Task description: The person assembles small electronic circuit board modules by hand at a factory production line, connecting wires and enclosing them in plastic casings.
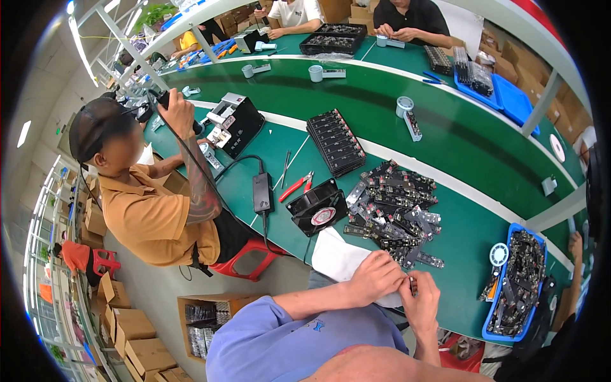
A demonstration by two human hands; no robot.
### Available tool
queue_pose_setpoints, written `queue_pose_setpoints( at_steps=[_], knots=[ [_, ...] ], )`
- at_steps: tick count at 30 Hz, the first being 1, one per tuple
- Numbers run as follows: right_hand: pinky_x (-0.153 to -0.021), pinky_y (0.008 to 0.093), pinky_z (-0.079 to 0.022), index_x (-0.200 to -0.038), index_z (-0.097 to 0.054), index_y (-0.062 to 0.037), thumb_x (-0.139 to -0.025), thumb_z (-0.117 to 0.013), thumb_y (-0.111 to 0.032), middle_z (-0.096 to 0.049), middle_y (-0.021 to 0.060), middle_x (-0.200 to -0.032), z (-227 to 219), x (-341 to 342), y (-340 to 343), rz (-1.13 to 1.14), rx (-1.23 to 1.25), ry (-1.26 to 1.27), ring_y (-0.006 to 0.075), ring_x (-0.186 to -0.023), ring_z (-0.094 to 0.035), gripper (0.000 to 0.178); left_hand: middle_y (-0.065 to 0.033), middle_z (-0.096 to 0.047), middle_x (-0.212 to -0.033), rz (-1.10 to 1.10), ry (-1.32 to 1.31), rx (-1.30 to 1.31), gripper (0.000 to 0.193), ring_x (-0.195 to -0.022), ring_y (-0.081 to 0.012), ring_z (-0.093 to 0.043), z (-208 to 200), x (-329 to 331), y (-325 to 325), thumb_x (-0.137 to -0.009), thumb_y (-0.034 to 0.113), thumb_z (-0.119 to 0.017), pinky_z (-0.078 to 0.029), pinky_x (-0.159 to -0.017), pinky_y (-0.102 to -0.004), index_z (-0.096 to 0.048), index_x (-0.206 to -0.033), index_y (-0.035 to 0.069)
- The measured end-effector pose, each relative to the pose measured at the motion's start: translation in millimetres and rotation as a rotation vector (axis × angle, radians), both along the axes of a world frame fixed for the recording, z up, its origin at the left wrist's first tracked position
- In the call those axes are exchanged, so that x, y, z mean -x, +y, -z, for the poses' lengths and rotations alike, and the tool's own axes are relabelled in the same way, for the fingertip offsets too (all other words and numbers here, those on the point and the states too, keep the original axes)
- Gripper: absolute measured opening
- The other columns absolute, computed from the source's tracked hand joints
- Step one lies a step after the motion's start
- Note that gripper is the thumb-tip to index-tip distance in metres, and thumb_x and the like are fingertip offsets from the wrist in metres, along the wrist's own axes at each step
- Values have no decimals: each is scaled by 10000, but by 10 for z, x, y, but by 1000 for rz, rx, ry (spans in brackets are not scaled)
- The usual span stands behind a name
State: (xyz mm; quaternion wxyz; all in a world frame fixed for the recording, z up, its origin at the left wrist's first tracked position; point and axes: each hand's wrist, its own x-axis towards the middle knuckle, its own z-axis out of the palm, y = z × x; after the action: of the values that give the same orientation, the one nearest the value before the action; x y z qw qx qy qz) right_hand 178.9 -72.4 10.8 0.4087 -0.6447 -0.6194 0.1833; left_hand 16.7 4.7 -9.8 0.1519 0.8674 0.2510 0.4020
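Left hand (380, 275) curled, its hold unclear, right hand (421, 296) pinched a dark piece (413, 286), black modules (400, 215) lay heaped just beyond both, fan (322, 216) stood to their left, blue tray (488, 327) right.

Open green tabletop (463, 270) between board pile (401, 210) and blue tray (489, 331), black fan (317, 207) obstructing the left side

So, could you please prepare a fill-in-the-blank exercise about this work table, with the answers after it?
The pliers near the fan have ____ handles.
The fan stands ____ the pliers and the heap of dark parts.
Of the wearer's two hands, the ____ one is nearer to the white sheet.
The tray at the table's right end is ____.
Missing words: red; between; left; blue.
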Motion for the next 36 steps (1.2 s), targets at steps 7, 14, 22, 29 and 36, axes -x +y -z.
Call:
queue_pose_setpoints(
  at_steps=[7, 14, 22, 29, 36],
  knots=[
    [-574, 389, -542, -996, -662, 36, -855, -734, 31, -654, 177, -855, -3, -70, 21, -90, 15, 0, 295, -637, -668, 158, -19, -665, -868, -12, -23, 30, 149, -879, -223, -636, 44, 6, -40, -793, 109, -797, -512, -966, -429, -697, -899, 77],
    [-574, 364, -548, -991, -668, 48, -885, -727, 3, -658, 164, -845, -77, -28, 43, -13, 56, 85, 252, -632, -666, 130, 10, -665, -908, -50, 87, 15, 133, -948, -199, -632, -60, 28, -12, -841, 167, -778, -410, -1117, -490, -713, -937, 101],
    [-635, 359, -562, -1011, -677, 56, -912, -706, -21, -679, 169, -865, -163, -66, 48, 73, 121, 86, 246, -687, -686, 129, -74, -651, -1186, 40, 123, 31, 265, -1187, -267, -595, -51, 307, -71, -887, 206, -733, -363, -1173, -526, -686, -1121, 92],
    [-661, 361, -567, -1036, -684, 61, -928, -697, -24, -696, 178, -889, -159, -61, 25, 74, 172, 129, 257, -706, -696, 138, -106, -573, -1478, 208, 433, -310, 426, -1373, -313, -524, -36, 598, 44, -864, 172, -676, -431, -1139, -524, -659, -1281, 87],
    [-682, 375, -568, -1054, -687, 48, -937, -700, -36, -696, 188, -900, -106, -115, -17, 115, 149, 132, 284, -737, -703, 145, -75, -674, -1272, 411, 340, -303, 321, -1230, -286, -611, -41, 413, 139, -867, 170, -633, -442, -1128, -540, -714, -1159, 65]
  ],
)
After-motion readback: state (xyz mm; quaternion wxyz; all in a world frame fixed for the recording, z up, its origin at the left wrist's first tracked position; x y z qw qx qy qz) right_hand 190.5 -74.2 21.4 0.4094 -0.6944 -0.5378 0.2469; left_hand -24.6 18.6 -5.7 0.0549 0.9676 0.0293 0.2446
